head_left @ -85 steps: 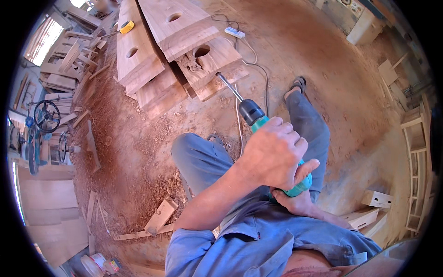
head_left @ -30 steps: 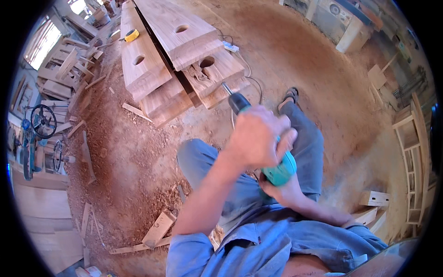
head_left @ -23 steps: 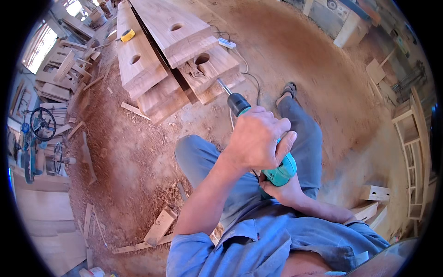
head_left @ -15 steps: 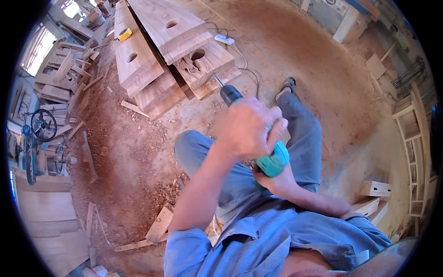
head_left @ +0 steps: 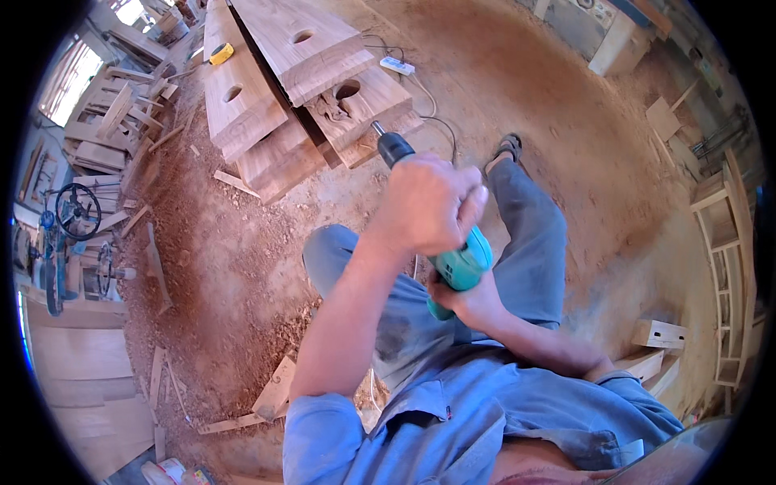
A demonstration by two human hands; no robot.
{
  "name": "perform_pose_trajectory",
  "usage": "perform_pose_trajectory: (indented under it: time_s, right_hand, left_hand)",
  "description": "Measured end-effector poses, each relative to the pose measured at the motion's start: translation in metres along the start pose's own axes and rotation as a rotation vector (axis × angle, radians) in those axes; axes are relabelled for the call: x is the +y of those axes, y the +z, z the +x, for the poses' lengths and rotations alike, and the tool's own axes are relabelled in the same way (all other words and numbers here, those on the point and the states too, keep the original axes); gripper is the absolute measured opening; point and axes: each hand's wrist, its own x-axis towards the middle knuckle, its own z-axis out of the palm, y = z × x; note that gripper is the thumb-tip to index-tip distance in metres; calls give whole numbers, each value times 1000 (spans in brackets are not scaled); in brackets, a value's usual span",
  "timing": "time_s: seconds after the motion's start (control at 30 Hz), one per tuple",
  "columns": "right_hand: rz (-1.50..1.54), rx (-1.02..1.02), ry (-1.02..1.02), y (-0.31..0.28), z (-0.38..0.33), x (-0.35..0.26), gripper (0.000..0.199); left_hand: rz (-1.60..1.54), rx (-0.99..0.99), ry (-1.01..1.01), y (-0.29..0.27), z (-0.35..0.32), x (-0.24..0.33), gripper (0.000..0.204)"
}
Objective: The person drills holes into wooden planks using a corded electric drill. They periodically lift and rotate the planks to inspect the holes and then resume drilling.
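Observation:
A teal power drill (head_left: 465,263) with a black chuck (head_left: 394,148) is held in both my hands. My left hand (head_left: 427,202) is wrapped over the front of its body, just behind the chuck. Lower down, my right hand (head_left: 473,301) grips the handle at the rear. The metal bit (head_left: 377,128) meets the end of a thick wooden plank (head_left: 384,95); how deep it sits, I cannot tell. An oval hole (head_left: 347,89) pierces that plank's top, with curled wood shavings (head_left: 327,109) beside it.
More holed planks (head_left: 311,48) are stacked there, with a yellow tape measure (head_left: 221,53) on the left one (head_left: 242,109). A white power strip (head_left: 397,65) and its cable lie behind. Wood scraps and sawdust cover the floor at left, near a machine with a black handwheel (head_left: 77,212).
The drill and both hands have shifted slightly forward and left, toward the plank's end. Less of the bit shows between the chuck and the wood.

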Motion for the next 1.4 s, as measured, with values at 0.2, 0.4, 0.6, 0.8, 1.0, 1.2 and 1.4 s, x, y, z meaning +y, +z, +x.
perform_pose_trajectory:
  time_s: [0.2,0.4,0.6,0.8,1.0,1.2,1.4]
  right_hand:
    - [-126,157,-236,9,-31,-2,33]
    - [1,105,-108,8,-17,7,26]
    - [24,85,-82,5,-28,-1,25]
    - [32,108,-83,-9,-36,-6,28]
    - [102,47,-59,-6,-9,-11,21]
    - [25,154,-139,9,-27,-1,19]
    - [0,130,-165,12,-21,-5,20]
  left_hand:
    - [-15,-16,37,4,-13,23,17]
    - [40,-30,-26,0,-4,19,14]
    - [19,-54,-25,2,-6,20,14]
    - [8,-73,-41,9,-2,29,17]
    - [2,-28,-72,1,10,12,18]
    - [18,-47,13,-2,-5,16,18]
    - [18,-72,-25,-5,-7,21,20]
